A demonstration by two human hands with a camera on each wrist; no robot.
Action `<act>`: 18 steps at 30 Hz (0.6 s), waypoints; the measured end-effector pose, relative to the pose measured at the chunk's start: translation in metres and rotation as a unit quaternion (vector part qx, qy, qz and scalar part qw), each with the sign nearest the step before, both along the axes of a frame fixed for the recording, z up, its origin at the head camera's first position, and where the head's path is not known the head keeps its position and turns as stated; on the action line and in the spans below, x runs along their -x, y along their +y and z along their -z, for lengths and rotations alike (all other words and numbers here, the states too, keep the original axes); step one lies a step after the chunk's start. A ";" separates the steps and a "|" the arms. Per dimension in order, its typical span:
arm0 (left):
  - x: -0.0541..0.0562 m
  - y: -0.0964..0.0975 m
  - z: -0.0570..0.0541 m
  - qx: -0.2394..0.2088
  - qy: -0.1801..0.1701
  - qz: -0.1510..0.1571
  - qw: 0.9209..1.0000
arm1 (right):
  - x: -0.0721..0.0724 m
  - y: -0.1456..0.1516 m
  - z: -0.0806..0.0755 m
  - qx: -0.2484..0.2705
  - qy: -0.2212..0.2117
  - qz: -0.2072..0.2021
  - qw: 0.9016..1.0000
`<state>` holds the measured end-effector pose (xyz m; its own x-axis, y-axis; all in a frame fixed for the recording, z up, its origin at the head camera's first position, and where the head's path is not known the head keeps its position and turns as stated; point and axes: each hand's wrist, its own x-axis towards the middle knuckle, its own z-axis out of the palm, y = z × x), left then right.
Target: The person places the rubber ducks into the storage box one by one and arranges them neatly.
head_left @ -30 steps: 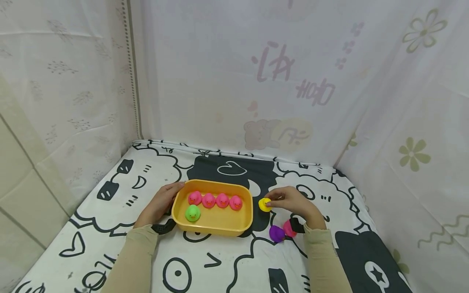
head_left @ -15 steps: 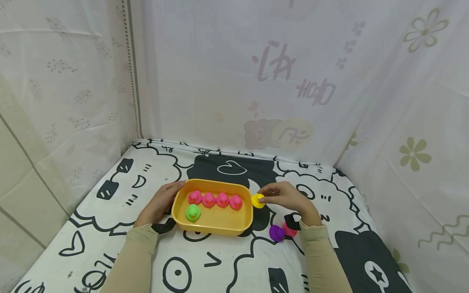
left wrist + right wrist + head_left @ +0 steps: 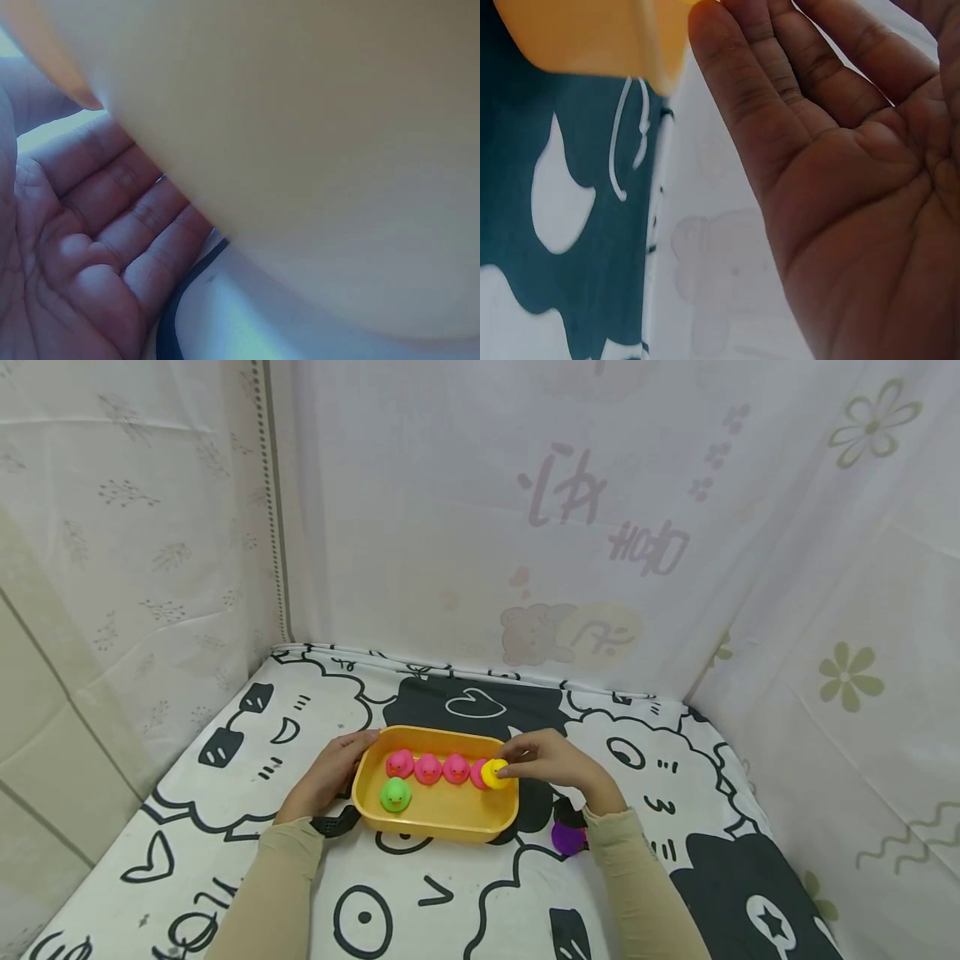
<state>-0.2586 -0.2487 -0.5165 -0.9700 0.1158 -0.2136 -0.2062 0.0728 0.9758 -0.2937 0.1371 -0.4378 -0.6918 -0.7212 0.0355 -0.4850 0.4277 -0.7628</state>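
The yellow tray (image 3: 435,832) lies on the patterned cloth, holding a row of several pink rubber ducks (image 3: 427,769) and a green rubber duck (image 3: 395,795). My left hand (image 3: 332,774) rests against the tray's left end; in the left wrist view its fingers (image 3: 124,180) lie fairly straight along the wall, tips hidden. Between thumb and fingers, my right hand (image 3: 558,762) pinches a yellow rubber duck (image 3: 492,774) over the tray's right end, overlapping the rightmost pink duck. In the right wrist view, the palm (image 3: 855,195) shows beside the tray's edge.
A purple rubber duck (image 3: 567,838) lies on the cloth right of the tray, beside a pink one mostly hidden by the right wrist strap. A printed curtain (image 3: 450,527) hangs behind the cloth-covered surface (image 3: 420,914).
My right hand has carried the yellow duck left, from beside the tray to over its right end. The left hand and the tray have stayed in place.
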 end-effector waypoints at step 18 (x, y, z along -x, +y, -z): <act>0.001 0.000 0.003 -0.009 0.005 0.000 1.000 | -0.003 -0.064 0.014 -0.042 0.009 -0.062 0.997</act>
<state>-0.2594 -0.2488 -0.5192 -0.9722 0.1191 -0.2017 -0.1964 0.0549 0.9790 -0.2905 0.0735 -0.4523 -0.5961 -0.8027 -0.0161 -0.5524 0.4246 -0.7173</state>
